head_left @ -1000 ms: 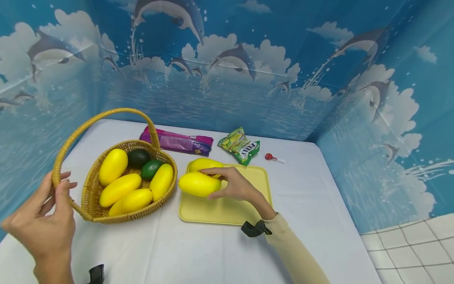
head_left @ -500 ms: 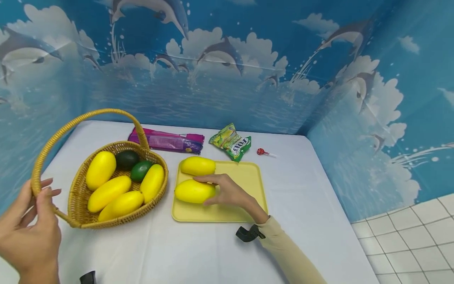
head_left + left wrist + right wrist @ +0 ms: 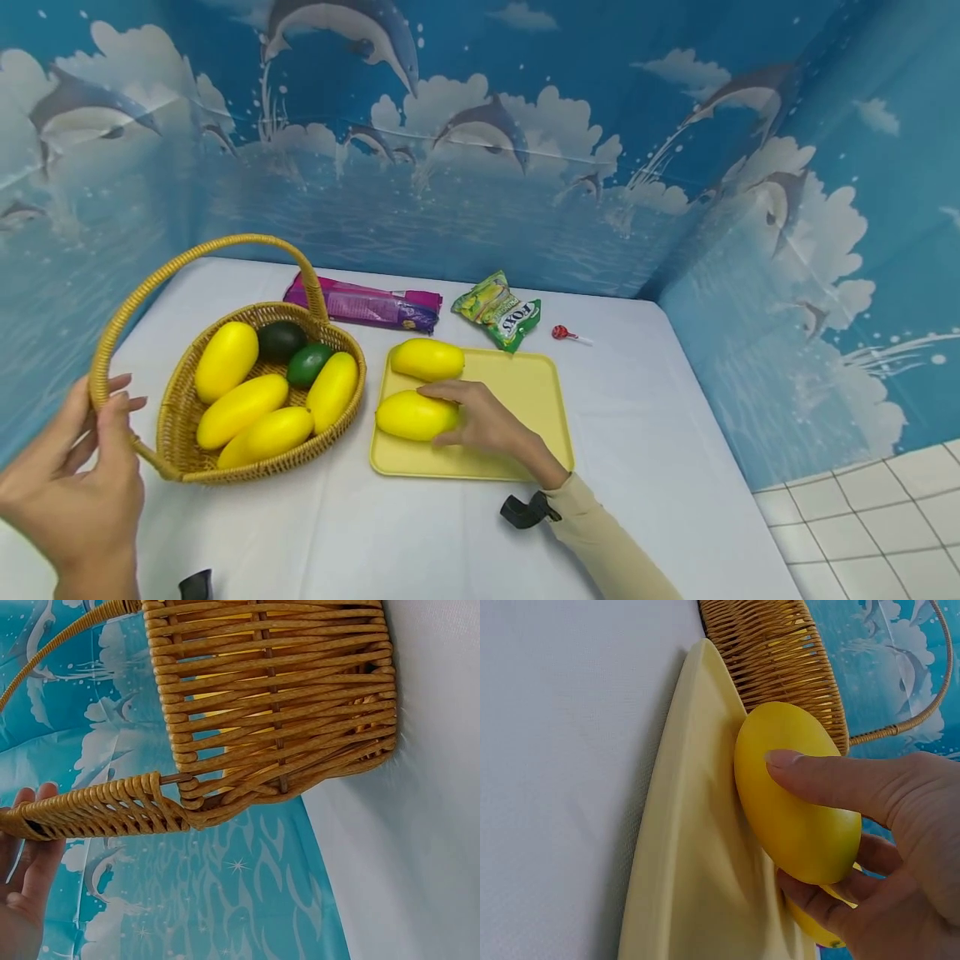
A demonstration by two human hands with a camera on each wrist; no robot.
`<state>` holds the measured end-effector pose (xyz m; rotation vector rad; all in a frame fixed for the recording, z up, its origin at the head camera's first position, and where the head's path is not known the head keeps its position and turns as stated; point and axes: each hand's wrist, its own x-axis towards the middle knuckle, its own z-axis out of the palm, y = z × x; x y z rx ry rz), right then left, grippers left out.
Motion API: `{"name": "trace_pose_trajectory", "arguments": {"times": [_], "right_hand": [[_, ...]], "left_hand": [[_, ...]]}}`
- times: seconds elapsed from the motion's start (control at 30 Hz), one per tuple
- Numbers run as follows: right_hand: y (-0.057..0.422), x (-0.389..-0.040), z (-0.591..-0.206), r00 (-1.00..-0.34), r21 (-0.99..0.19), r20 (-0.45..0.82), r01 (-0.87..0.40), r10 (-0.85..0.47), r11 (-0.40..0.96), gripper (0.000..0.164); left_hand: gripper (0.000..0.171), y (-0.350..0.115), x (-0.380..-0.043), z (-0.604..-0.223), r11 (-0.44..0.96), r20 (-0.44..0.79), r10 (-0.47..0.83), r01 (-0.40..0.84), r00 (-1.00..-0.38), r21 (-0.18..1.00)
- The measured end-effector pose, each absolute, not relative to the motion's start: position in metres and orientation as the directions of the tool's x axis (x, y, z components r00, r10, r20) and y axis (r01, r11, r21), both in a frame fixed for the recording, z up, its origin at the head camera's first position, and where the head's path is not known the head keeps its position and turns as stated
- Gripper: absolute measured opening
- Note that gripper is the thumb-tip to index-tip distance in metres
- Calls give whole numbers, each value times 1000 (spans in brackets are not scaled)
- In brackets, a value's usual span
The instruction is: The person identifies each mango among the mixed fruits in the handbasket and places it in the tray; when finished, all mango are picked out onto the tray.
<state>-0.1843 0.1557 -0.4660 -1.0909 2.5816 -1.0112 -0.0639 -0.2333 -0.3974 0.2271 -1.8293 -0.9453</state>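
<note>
My left hand (image 3: pixel 86 479) holds the handle (image 3: pixel 202 248) of a wicker basket (image 3: pixel 171 425) between thumb and fingers, at the left of the table. Several yellow mangoes (image 3: pixel 243 408) and two dark green avocado-like fruits (image 3: pixel 309 365) lie in the basket. My right hand (image 3: pixel 487 421) grips a yellow mango (image 3: pixel 408 417) by its right end, thumb on the near side and fingers on the far side. That mango rests on or just above a pale yellow tray (image 3: pixel 521 396). Behind it on the tray lies another yellow mango (image 3: pixel 429 360).
A purple packet (image 3: pixel 375 307) lies at the back, behind the basket. Behind the tray are a green Fox's candy bag (image 3: pixel 498 312) and a red lollipop (image 3: pixel 562 332). A blue dolphin-print curtain (image 3: pixel 480 217) encloses the white-covered table (image 3: pixel 645 400).
My right hand has lowered the mango towards the tray and brought it nearer, apart from the other mango. My left hand keeps hold of the basket handle. The head view has shifted slightly.
</note>
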Motion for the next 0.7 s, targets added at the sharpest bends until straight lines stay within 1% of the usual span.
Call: {"name": "trace_pose_trajectory", "arguments": {"times": [0.17,0.33,0.47,0.7], "right_hand": [[153,-185,-466,-731,-644,102,-565,-674,515,73],[155,-186,-471,-753,-664,96,-536,-652,521,72],[157,-187,-473,-770,-678,103,-518,-630,521,73],[157,-188,-473,-778,-681,117,-516,-617,520,74]], "left_hand": [[31,-232,-66,-395,661,712,-550,292,-437,691],[31,-232,-65,-395,668,706,-557,270,-438,694],[32,-232,-65,-395,643,709,-562,314,-426,699],[29,-230,-67,-392,583,716,-577,416,-392,698]]}}
